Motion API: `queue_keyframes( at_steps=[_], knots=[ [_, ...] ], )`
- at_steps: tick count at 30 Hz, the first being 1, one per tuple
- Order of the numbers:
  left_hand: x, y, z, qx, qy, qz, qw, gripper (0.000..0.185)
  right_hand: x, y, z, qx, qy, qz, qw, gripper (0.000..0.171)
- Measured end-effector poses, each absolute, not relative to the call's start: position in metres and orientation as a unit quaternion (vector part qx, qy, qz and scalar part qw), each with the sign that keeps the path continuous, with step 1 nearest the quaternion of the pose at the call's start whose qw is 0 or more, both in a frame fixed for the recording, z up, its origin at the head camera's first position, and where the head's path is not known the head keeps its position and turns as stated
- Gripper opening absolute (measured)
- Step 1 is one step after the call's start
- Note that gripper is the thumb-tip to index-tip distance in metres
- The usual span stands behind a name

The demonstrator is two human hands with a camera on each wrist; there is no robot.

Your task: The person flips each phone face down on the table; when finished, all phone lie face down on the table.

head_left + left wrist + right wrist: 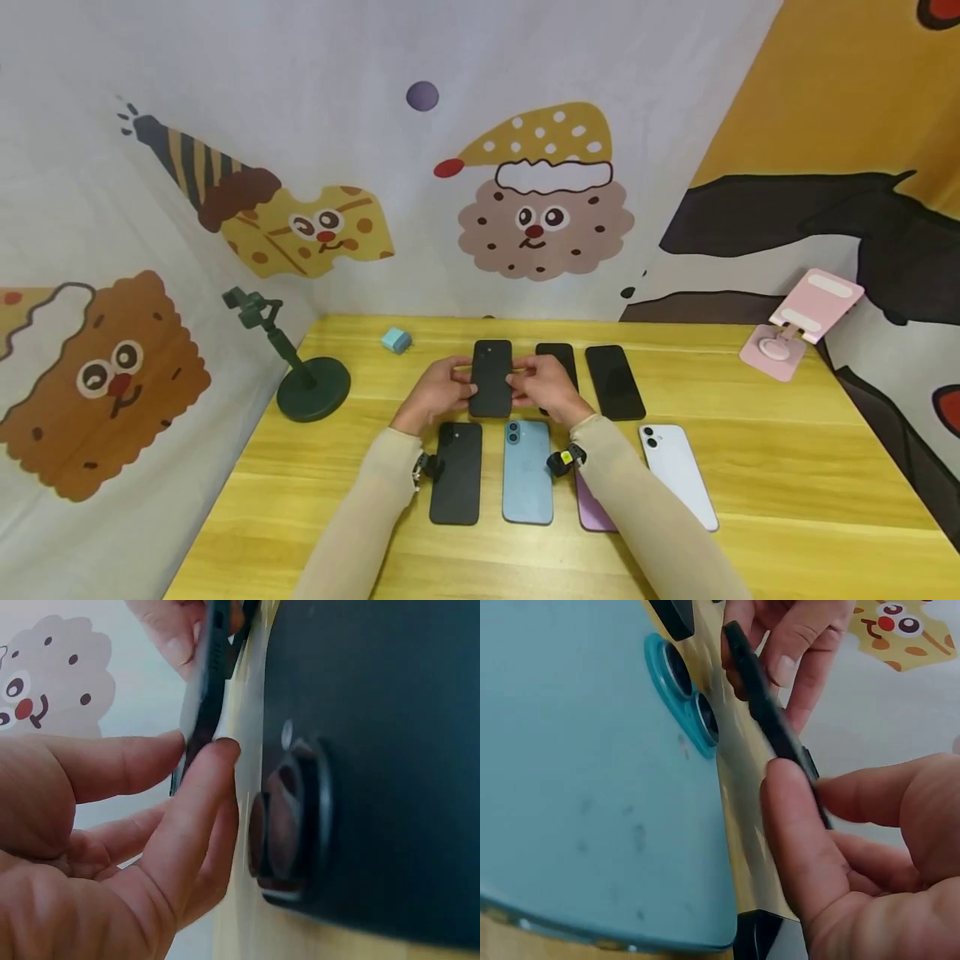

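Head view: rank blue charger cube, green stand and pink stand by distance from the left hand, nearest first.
From the left hand:
1. Blue charger cube, just behind it to the left.
2. Green stand, farther left at the table edge.
3. Pink stand, far right, beyond the right hand.

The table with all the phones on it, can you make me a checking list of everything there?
Surface: yellow wooden table, phones laid in rows.
Job's things: black phone, back facing up, lifted above the table between both hands.
Clutter: black phone on the table, blue phone, purple phone partly under the right sleeve, white phone, two dark phones in the back row, small blue charger block, green stand, pink stand.
Hands: left hand grips the phone's left edge; right hand grips its right edge.
Cables: nothing seen.
Surroundings: cartoon cookie backdrop behind and at both sides.
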State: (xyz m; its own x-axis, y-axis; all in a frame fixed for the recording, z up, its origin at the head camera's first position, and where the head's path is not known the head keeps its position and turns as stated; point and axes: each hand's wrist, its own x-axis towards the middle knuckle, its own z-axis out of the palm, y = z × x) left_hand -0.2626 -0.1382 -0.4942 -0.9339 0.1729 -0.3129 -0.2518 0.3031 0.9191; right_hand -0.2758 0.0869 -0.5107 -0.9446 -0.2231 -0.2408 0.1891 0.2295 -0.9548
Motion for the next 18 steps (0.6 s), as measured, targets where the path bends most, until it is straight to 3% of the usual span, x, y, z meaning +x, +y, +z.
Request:
queue_keyframes(
  at_steps=[8, 18],
  knots=[
    [-0.2656, -0.1363, -0.4957, -0.02, 0.8, 0.569, 0.189, 0.064, -0.2731, 0.0865, -0.5096, -0.034, 0.785, -0.593, 0.176, 0.056],
    [-0.2645, -0.1385, -0.4951, -0.028, 0.802, 0.564, 0.196, 0.055, -0.2713, 0.0818, -0.5037, -0.039, 0.799, -0.568, 0.194, 0.054]
  ],
)
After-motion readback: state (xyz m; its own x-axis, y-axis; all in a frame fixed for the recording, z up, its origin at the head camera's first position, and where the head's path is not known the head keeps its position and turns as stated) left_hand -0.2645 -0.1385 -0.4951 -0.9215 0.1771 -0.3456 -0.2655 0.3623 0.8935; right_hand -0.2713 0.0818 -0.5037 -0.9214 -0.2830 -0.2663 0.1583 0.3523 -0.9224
